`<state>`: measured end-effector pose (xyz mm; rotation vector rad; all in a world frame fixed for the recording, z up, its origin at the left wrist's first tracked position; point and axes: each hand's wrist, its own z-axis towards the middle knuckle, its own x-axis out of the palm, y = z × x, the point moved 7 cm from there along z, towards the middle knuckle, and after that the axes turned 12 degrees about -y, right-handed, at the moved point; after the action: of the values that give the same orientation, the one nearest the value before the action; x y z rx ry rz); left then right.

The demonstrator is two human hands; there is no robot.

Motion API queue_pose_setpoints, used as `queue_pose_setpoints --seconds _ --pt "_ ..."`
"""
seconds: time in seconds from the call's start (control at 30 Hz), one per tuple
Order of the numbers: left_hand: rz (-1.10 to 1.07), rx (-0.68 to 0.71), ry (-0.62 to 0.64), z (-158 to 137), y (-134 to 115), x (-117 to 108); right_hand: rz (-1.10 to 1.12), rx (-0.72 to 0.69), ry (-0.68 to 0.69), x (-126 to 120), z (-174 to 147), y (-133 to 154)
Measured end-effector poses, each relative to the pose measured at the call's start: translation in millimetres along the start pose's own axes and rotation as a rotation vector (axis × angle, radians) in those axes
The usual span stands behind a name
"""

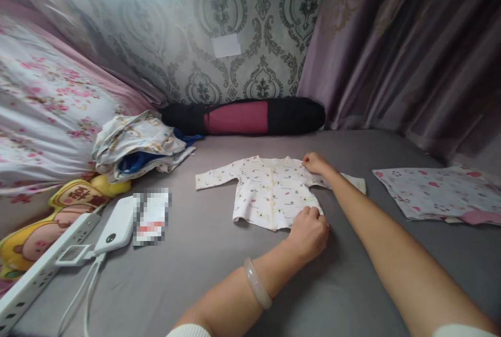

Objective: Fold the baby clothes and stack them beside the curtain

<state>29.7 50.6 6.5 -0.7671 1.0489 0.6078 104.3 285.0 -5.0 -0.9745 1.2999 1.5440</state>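
A small white baby shirt with a tiny print and a buttoned front lies spread on the grey sheet, both sleeves out to the sides. My left hand, a pale bangle on its wrist, is closed on the lower right corner of the hem. Farther back, my right hand pinches the shirt at the right shoulder, near the top of the sleeve. My right forearm crosses over part of that sleeve, whose cuff shows beyond it.
Folded printed cloth lies at the right. On the left are heaped clothes, a white power bank with cables, a power strip, a blurred packet and a yellow plush. A black and maroon bag lies along the wall.
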Motion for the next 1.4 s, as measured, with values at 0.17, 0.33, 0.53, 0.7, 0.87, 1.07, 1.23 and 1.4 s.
queue_pose_setpoints --seconds 0.17,0.33,0.53,0.7,0.87,1.07,1.23,1.4 --pt "-0.066 -0.088 -0.041 8.1 7.0 2.0 -0.088 -0.084 -0.098 -7.1 -5.5 9.2" --pt "-0.045 0.024 -0.078 7.5 -0.8 10.8 -0.223 -0.149 -0.179 -16.0 -25.3 35.0" --pt "-0.013 0.131 -0.122 -0.2 -13.9 10.2 -0.084 -0.26 0.038 18.9 -47.6 84.8" --pt "-0.025 0.155 -0.112 -5.6 -17.2 1.8 -0.055 -0.093 0.1 51.2 -49.4 84.8" --pt "-0.06 0.199 -0.104 -5.8 -16.3 -3.2 -0.066 -0.11 0.14 52.7 -45.2 81.9" --pt "-0.234 0.114 -0.134 -3.3 2.4 -6.0 0.053 -0.104 0.136 37.6 -40.9 78.5" --pt "-0.42 0.005 -0.265 -13.7 23.5 -28.6 0.338 -0.19 -0.254 -4.8 -59.6 69.6" --pt "-0.396 -0.271 -0.512 -50.8 83.2 -79.1 0.365 -0.025 -0.398 -42.0 -106.9 31.4"
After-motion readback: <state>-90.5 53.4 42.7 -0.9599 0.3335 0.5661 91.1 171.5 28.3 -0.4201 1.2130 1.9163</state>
